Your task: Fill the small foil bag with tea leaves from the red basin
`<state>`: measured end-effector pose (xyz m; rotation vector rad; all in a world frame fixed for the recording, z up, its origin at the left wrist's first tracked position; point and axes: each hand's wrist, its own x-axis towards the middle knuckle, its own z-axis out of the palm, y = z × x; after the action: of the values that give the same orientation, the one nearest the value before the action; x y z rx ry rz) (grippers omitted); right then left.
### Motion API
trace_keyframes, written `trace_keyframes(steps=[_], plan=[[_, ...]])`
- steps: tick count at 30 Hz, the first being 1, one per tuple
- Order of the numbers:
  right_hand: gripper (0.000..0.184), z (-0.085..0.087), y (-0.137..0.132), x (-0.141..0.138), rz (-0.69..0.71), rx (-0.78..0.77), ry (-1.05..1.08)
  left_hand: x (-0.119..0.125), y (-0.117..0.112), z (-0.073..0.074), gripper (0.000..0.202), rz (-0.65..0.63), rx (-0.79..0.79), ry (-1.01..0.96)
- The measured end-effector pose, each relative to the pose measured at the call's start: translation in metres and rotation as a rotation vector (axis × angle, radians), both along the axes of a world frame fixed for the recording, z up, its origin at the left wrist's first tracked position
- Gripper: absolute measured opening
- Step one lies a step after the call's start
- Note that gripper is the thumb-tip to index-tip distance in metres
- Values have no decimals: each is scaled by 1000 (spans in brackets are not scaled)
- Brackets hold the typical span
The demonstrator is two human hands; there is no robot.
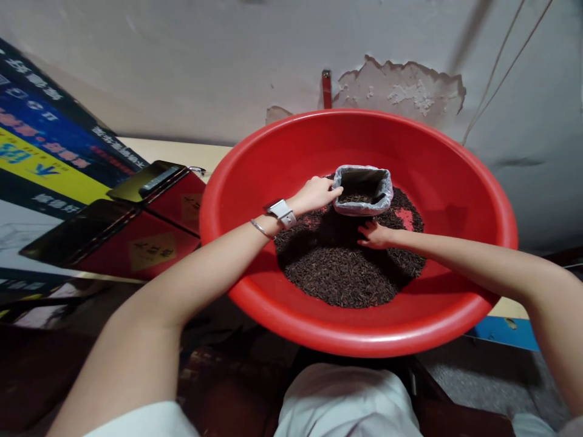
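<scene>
A box lined with a clear plastic bag [363,209], the bag folded over its rim, stands in the red basin [364,340] with some dark leaves inside. Around it lies a layer of dark dry tea leaves [350,282]. My left hand [315,193], wearing a watch on the wrist, grips the box's left rim, thumb at the near corner. Just in front of the box, my right hand [376,235] is low over the tea, fingers apart and slightly bent. Whether its fingertips touch the box is hard to see in the shadow.
Two red boxes with black lids [155,240] stand left of the basin on a pale table [182,152]. Farther left is a printed carton [40,133]. A wall with peeling paint [401,91] rises behind, and cords [501,57] hang at the right.
</scene>
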<state>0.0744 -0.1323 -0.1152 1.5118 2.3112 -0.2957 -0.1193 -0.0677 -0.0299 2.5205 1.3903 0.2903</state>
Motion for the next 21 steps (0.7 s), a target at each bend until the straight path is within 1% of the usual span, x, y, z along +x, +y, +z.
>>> trace_keyframes(steps=[3, 6, 9, 12, 15, 17, 19, 21], plan=[[54, -5, -1, -1, -36, -52, 5, 1, 0, -1, 37, -21, -3, -17], [59, 0, -3, -7, -85, -139, 80, 2, -1, 0, 38, 0, -15, -8], [57, 8, -4, -13, -30, -264, 169, 3, -2, 1, 37, 13, -24, -11], [61, 14, -15, -23, 20, -402, 235, 4, -2, 1, 37, 5, -24, -15], [75, 16, -38, -37, 44, -410, 305, 4, -2, 1, 36, 0, -14, -15], [80, 14, -52, -44, 101, -402, 357, 4, -2, 1, 36, -5, -16, -15], [81, 11, -62, -49, 167, -405, 389, 5, -2, 2, 36, -6, -22, -19], [77, 9, -66, -51, 202, -403, 400, 5, -3, 2, 36, -3, -31, -29]])
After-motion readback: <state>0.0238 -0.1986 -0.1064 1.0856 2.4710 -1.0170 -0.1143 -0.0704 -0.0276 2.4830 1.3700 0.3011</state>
